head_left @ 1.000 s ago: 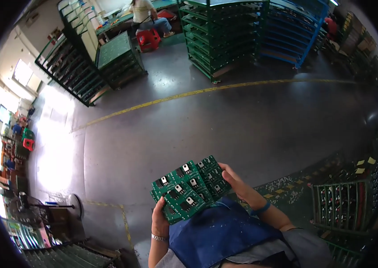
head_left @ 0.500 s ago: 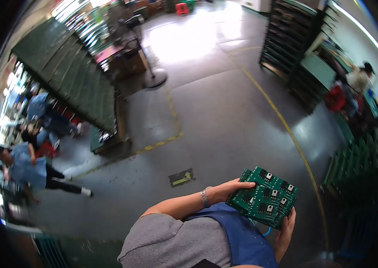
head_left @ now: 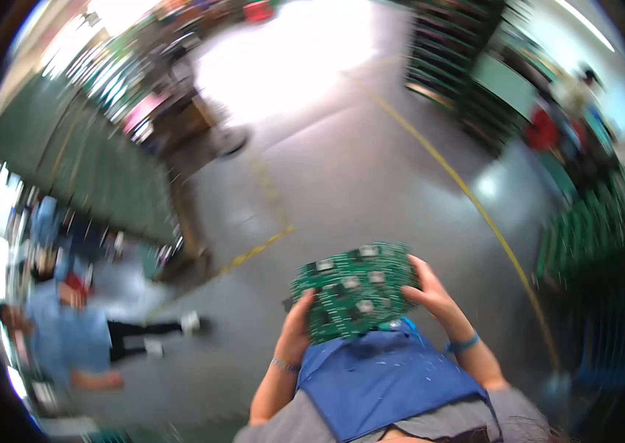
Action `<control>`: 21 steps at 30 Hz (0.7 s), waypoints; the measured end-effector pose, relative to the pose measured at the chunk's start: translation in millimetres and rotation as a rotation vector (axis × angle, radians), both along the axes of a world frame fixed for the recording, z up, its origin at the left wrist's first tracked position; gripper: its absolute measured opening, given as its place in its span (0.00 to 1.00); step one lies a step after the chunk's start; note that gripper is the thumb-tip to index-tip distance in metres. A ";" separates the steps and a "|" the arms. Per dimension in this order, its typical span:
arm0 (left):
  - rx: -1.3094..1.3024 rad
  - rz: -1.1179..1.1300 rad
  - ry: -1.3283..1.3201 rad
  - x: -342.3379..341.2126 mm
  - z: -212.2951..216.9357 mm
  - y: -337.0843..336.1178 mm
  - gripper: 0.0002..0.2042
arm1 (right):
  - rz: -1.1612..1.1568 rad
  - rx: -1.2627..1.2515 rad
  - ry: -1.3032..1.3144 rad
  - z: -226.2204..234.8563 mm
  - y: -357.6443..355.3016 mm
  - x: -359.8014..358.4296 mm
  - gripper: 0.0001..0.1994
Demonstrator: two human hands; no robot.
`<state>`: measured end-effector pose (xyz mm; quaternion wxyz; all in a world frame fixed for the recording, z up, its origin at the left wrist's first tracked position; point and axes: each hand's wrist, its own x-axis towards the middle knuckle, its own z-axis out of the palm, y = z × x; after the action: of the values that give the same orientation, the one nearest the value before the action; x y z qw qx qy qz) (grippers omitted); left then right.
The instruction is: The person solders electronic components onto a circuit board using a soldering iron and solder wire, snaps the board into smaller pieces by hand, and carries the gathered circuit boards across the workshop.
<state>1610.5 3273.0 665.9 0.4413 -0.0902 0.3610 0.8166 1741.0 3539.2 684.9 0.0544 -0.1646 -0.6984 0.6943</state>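
Observation:
A stack of green circuit boards (head_left: 342, 299), dotted with black and silver components, is held between my two hands in front of my blue apron (head_left: 394, 376). My left hand (head_left: 299, 325) grips the stack's left edge, thumb on top, with a metal watch band at the wrist. On the opposite edge, my right hand (head_left: 431, 289) is closed round the boards, its thumb over the upper face. A blue band (head_left: 463, 342) circles my right wrist. Motion blurs the boards, so how many lie in the stack cannot be made out.
Green shelving (head_left: 76, 159) stands on the left, near a walking person (head_left: 69, 317) in a blue top. Another dark rack (head_left: 449, 63) is at the far right, beside a seated person (head_left: 571, 100). A yellow floor line (head_left: 468, 188) curves along the right.
The boards have moved left and turned, and now sit squarely before me. My right hand has come up to their right edge; my left has shifted to the left edge. The view has swung.

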 end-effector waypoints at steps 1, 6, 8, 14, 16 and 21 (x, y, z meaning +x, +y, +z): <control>0.022 0.125 0.037 10.6 -7.6 0.1 0.19 | 0.054 0.056 -0.010 -0.5 4.6 -3.4 0.48; 0.053 0.062 -0.004 -10.0 37.7 5.1 0.18 | -0.049 -0.072 0.038 24.9 -8.6 -0.2 0.49; 0.074 0.002 0.005 -16.8 23.5 4.4 0.18 | -0.063 -0.120 0.053 46.0 -14.4 16.3 0.49; 0.074 -0.297 0.005 40.4 28.8 74.8 0.20 | -0.271 -0.189 0.130 39.2 15.2 124.9 0.47; 0.074 -0.376 0.015 73.4 32.8 106.7 0.21 | -0.325 -0.181 0.139 44.8 26.2 170.2 0.47; 0.122 -0.694 -0.036 147.5 39.4 172.3 0.22 | -0.569 -0.194 0.160 72.7 28.3 277.2 0.45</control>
<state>1758.0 3445.3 705.3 0.7032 0.0499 0.3131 0.6364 2018.2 3567.6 757.6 0.2854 -0.3029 -0.5482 0.7254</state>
